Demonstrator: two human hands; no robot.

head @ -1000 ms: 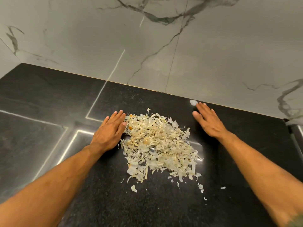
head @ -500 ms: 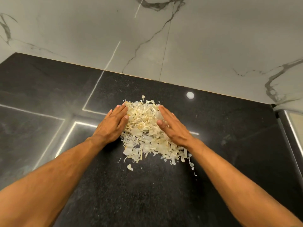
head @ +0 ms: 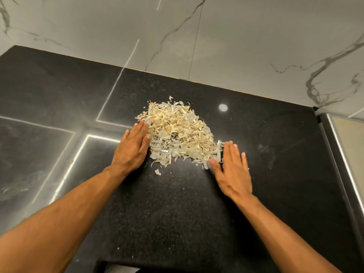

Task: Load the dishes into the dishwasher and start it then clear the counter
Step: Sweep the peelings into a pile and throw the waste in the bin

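Note:
A heap of pale, papery vegetable peelings (head: 178, 133) lies in the middle of the black stone counter (head: 177, 213). My left hand (head: 133, 146) lies flat on the counter with straight fingers, its thumb side touching the heap's left edge. My right hand (head: 233, 171) is flat too, fingers together, set at the heap's lower right corner where its fingertips meet the outermost scraps. A single loose scrap (head: 157, 172) lies apart, just in front of the heap.
A marble-patterned wall (head: 216, 40) rises behind the counter. A metal-edged panel (head: 342, 154) borders the counter on the right. Bright light reflections streak the left part of the counter. The counter's front edge shows at the bottom.
My right hand swept in from the far right against the heap, then drew back to its lower right corner. The peelings are packed tighter. My left hand has stayed at the left edge.

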